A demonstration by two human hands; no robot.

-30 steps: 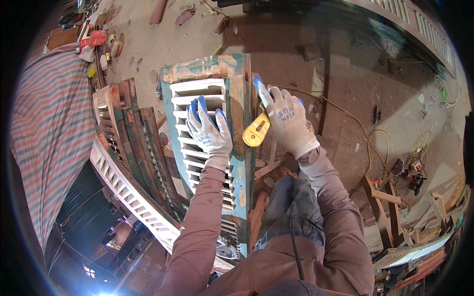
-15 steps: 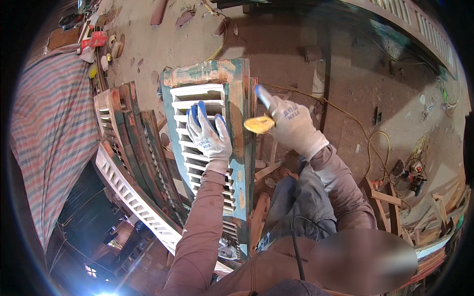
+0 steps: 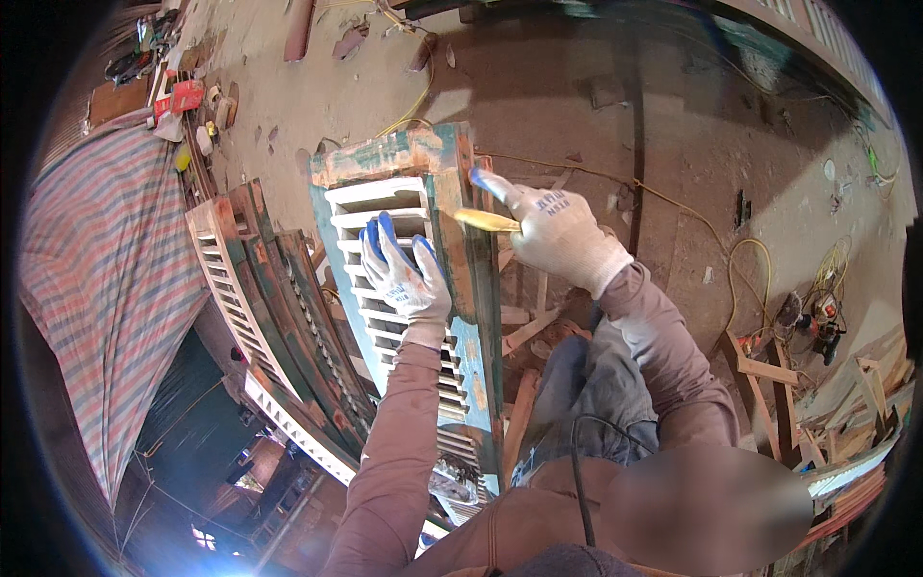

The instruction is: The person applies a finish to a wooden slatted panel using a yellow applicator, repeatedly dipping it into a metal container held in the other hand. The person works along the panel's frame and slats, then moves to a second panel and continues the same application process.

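Observation:
A louvred shutter (image 3: 468, 363) with worn green and bare-wood framing and white slats lies in front of me, its long side running toward my body. My left hand (image 3: 409, 279), in a white glove with blue fingertips, rests flat on the upper slats with its fingers stretched out. Beside the shutter's right frame edge, my right hand (image 3: 562, 231) in a matching glove grips a yellow-handled tool (image 3: 488, 221). The tool points left over the frame; its kind and its working end are not clear. The right index finger reaches forward, close to the frame.
More louvred panels (image 3: 240, 288) lean in a stack to the left, near a striped cloth (image 3: 106, 288). A yellow cord (image 3: 687, 204) crosses the dusty floor toward a power tool (image 3: 825, 313) at the right. Wood scraps (image 3: 769, 375) lie right of my leg.
My right hand has shifted slightly left and down, bringing the yellow-handled tool over the shutter's right frame. The tool now appears slimmer and turned sideways. My left hand stays on the slats.

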